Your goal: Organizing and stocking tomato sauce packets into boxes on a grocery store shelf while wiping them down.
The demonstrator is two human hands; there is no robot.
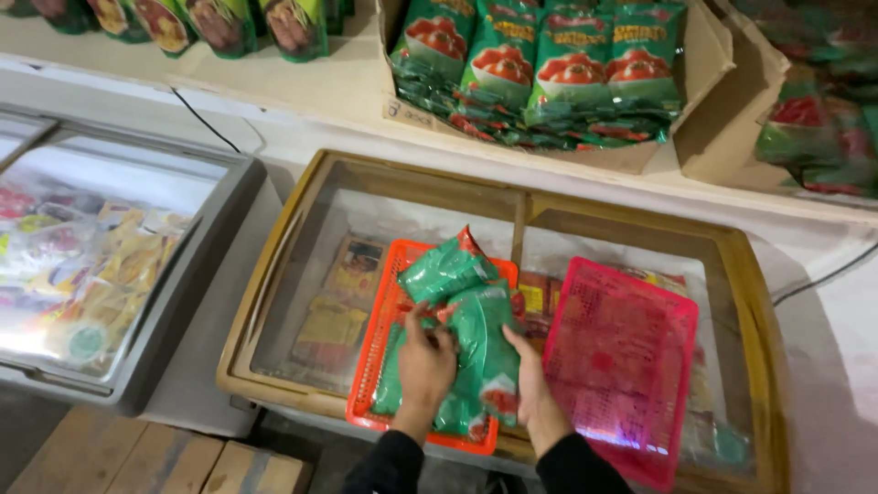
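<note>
head view: two hands, left hand (426,355) and right hand (529,384), clasp green packets (476,320) in one orange basket (377,352).

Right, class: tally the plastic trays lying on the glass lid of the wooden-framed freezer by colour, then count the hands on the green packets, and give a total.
Orange trays: 1, orange tray, holding the green packets
Pink trays: 1, pink tray, beside it
Hands on the packets: 2, left hand and right hand
Total: 4
</note>
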